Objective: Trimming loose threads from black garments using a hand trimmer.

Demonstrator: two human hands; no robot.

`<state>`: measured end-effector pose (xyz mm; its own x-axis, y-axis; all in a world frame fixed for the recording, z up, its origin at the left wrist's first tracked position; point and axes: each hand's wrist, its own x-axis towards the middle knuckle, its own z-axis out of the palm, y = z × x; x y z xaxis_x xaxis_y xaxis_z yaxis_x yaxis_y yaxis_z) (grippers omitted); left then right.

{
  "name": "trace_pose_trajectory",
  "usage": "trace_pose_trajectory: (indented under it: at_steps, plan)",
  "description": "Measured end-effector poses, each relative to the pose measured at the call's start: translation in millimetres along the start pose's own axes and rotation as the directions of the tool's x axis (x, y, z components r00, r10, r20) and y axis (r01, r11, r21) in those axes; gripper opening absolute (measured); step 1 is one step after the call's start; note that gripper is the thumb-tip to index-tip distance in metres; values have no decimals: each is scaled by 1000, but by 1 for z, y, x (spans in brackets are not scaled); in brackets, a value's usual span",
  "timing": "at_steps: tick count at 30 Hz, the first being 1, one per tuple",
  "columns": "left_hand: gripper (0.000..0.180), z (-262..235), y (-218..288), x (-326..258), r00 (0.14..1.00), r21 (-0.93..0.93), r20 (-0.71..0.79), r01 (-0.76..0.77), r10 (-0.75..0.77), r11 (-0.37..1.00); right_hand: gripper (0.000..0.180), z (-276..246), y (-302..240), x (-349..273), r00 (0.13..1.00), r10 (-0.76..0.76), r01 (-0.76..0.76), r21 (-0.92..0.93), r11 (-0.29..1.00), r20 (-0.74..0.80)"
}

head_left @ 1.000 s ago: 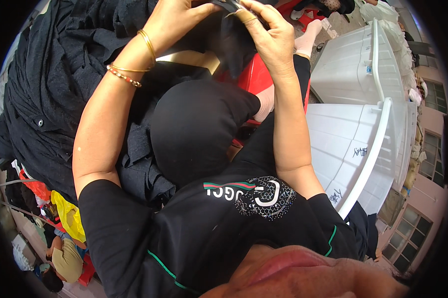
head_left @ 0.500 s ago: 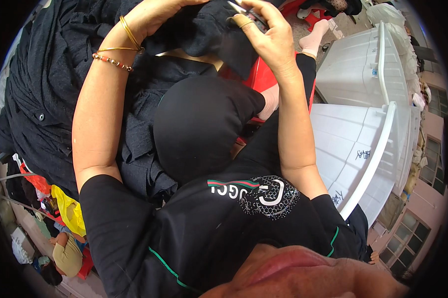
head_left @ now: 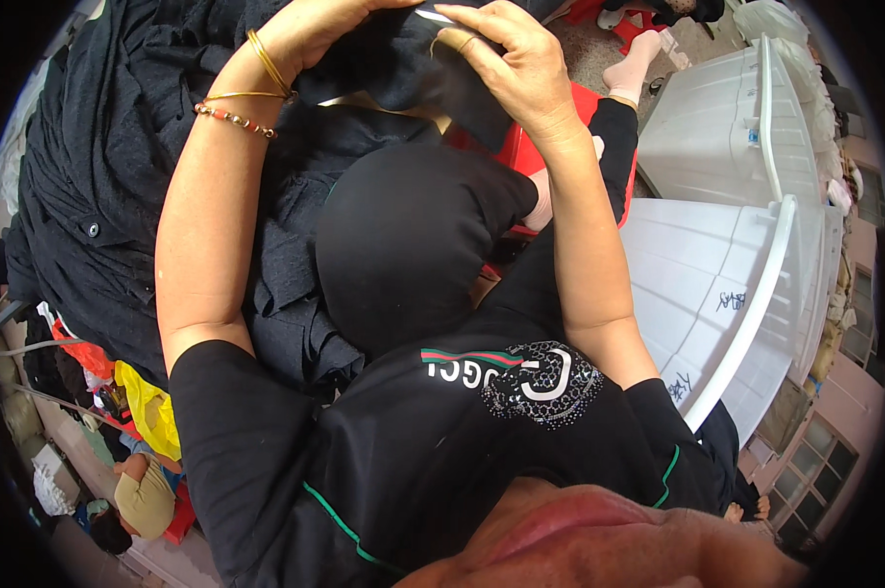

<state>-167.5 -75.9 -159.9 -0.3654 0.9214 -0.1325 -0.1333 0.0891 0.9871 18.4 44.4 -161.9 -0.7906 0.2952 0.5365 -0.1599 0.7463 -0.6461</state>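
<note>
My left hand (head_left: 330,22) is at the upper edge, partly cut off, its fingers closed on dark cloth (head_left: 389,71) above my lap. Opposite it, my right hand (head_left: 521,64) is closed around small thread snips (head_left: 434,16); their pale blade tip points at the cloth, close to my left fingertips. The rest of the snips is hidden by my fingers. A tan wrap (head_left: 452,40) covers my right thumb tip. Heaped dark garments (head_left: 99,167), one with a button, lie against my left side and run up under the held cloth.
White plastic bins (head_left: 697,255) stand close by my right arm. A red plastic thing (head_left: 585,103) shows by my leg. At the lower left are a yellow bag (head_left: 148,407) and another person (head_left: 144,495). A foot in a pale sock (head_left: 634,64) rests at the upper right.
My right hand has moved slightly left with the snips, bringing the blade nearer my left fingertips. The snips' body, visible before, is now mostly hidden. The whole view has shifted a little.
</note>
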Motion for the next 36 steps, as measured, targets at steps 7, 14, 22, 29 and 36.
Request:
trace_pose_trajectory:
  at_steps: [7,14,22,29,36]
  plan:
    - [26,-11,27,-12,963,344,232,51,-138,937,23,5,27,-15,956,215,-154,282,947,-200]
    - [28,-5,46,-27,954,394,297,-74,-51,916,32,0,89,-55,744,555,-217,650,729,-374]
    - [77,62,-12,0,922,913,281,-343,268,221,33,15,154,-64,460,878,-433,897,89,134]
    - [23,32,13,-6,920,808,376,-386,115,446,28,9,150,-65,505,818,-485,875,5,275]
    - [26,4,111,-43,959,371,-146,-176,244,912,24,7,140,-59,525,809,-489,871,33,264]
